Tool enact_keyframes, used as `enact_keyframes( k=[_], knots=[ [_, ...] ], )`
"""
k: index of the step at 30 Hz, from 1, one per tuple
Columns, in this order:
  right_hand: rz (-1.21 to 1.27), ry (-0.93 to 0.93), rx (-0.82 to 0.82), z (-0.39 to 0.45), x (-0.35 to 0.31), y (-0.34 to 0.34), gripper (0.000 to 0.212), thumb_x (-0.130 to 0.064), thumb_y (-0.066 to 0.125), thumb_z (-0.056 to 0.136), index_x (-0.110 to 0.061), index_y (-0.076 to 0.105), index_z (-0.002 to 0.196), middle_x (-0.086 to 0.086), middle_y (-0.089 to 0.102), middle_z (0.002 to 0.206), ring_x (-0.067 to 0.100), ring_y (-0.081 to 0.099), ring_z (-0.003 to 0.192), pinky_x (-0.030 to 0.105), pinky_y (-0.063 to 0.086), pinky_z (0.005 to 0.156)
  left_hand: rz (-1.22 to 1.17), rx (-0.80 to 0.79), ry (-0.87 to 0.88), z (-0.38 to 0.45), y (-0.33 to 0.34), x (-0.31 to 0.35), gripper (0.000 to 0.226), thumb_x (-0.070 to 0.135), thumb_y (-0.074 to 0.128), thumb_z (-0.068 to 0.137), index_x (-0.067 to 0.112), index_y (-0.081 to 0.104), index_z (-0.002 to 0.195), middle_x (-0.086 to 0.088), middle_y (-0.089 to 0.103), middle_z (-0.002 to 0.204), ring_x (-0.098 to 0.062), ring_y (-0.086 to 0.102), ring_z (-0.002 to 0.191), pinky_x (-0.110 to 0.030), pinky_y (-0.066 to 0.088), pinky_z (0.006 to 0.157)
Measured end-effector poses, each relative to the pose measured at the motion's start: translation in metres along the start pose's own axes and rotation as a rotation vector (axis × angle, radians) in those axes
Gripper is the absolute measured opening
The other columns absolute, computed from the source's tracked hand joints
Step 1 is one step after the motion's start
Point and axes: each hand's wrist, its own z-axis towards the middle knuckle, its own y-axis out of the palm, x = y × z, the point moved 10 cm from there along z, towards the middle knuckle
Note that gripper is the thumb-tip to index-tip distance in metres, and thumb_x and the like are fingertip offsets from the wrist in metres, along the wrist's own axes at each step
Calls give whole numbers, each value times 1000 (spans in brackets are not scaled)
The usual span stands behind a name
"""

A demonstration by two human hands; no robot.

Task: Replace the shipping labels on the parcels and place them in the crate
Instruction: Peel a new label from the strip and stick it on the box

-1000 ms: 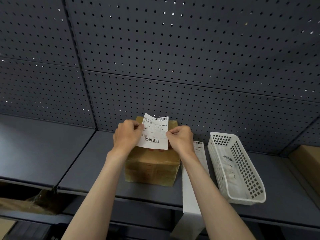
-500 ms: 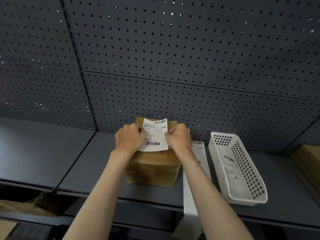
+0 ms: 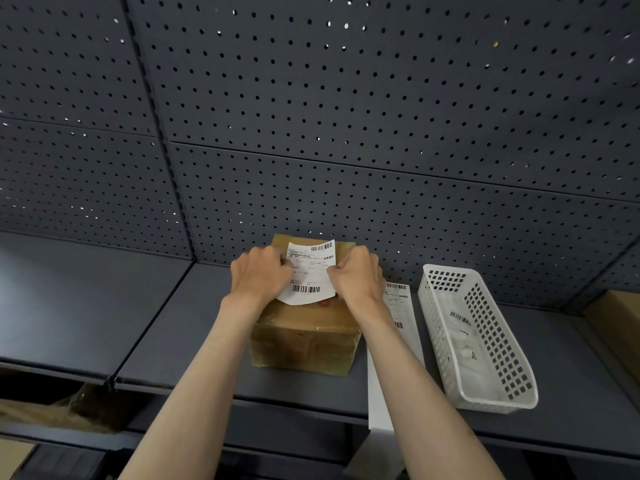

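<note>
Right now, your white perforated crate (image 3: 485, 344) sits on the shelf off to the right of the parcel, and inside it lie pale sheets with barcodes printed on them; you cannot tell exactly how many. Just left of the crate, a long strip of label backing (image 3: 398, 327) runs along the shelf and hangs over its front edge, partly hidden behind your right forearm. The dark grey metal shelf (image 3: 104, 313) carries everything, and a perforated grey back panel (image 3: 346, 116) rises behind it. Another cardboard box (image 3: 620, 323) shows at the far right edge, and something brown lies on the lower level at bottom left. The taped cardboard parcel (image 3: 304, 337) stands on the shelf directly in front of you, close against the back panel. Over its top you hold the white shipping label (image 3: 310, 273), its lower edge curling up off the cardboard. Your left hand (image 3: 259, 275) pinches the label's left edge with curled fingers, and your right hand (image 3: 356, 275) pinches the right edge the same way, so the label lies between your two hands, above the parcel's top face.
</note>
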Motion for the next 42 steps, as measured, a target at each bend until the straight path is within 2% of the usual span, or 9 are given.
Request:
enact_keyframes(
  k=[15,19,23,25,27,30,32,35,42],
  knots=[
    [-76,-42,9,1,-3,-6,12,-15,74,84,-9,65,89,11,71,99,36,69,90,38,54,73,-16,21,-15,-3,-4,-2,36,32,55,90,17,45,59,3,55,62,-24,54,65,-31,36,62],
    [-103,-66,18,-1,-2,-12,8,-15,74,84,-10,68,85,9,72,94,33,70,86,37,56,73,-25,50,17,-3,-6,-4,35,34,57,90,16,47,61,1,56,61,-24,56,64,-30,34,57],
    [-188,-289,91,-7,-18,-15,5,-15,68,91,-11,70,93,2,67,100,27,65,94,36,50,72,-53,92,126,0,-7,2,21,32,59,91,15,62,79,3,62,83,-20,55,81,-31,36,64],
    [-240,-442,79,-10,-27,-2,21,-21,63,98,-12,71,115,-1,64,120,22,56,112,39,49,86,-52,90,251,1,-1,12,14,28,56,94,19,66,99,6,63,105,-18,52,97,-33,40,73],
    [-264,-530,-6,-8,-30,16,33,-27,53,104,-15,65,132,-4,59,138,21,44,131,40,37,105,-50,27,354,3,12,21,30,22,51,96,18,64,123,5,61,130,-20,49,120,-37,43,91],
    [-299,-567,-141,-5,-31,37,43,-34,36,110,-24,50,149,-9,45,157,21,22,152,43,15,122,-68,-131,413,3,32,30,47,20,40,101,16,48,147,5,44,155,-16,28,148,-42,35,113],
    [-333,-562,-184,-3,-31,46,46,-36,31,110,-24,44,153,-10,40,160,19,15,155,43,8,124,-40,-229,399,4,42,29,55,32,28,101,19,37,154,6,35,160,-16,19,152,-43,27,120],
    [-350,-544,-208,1,-31,49,46,-36,29,111,-25,42,154,-11,38,161,19,20,153,41,9,123,8,-280,371,6,47,28,70,42,14,92,21,31,156,7,30,163,-14,19,152,-38,20,122],
    [-300,-463,-25,-2,-26,31,40,-24,40,106,-13,58,140,-2,53,150,13,38,144,35,17,122,-101,-186,292,7,39,24,48,23,33,104,13,43,150,1,35,161,-13,24,151,-30,16,121]
  ],
)
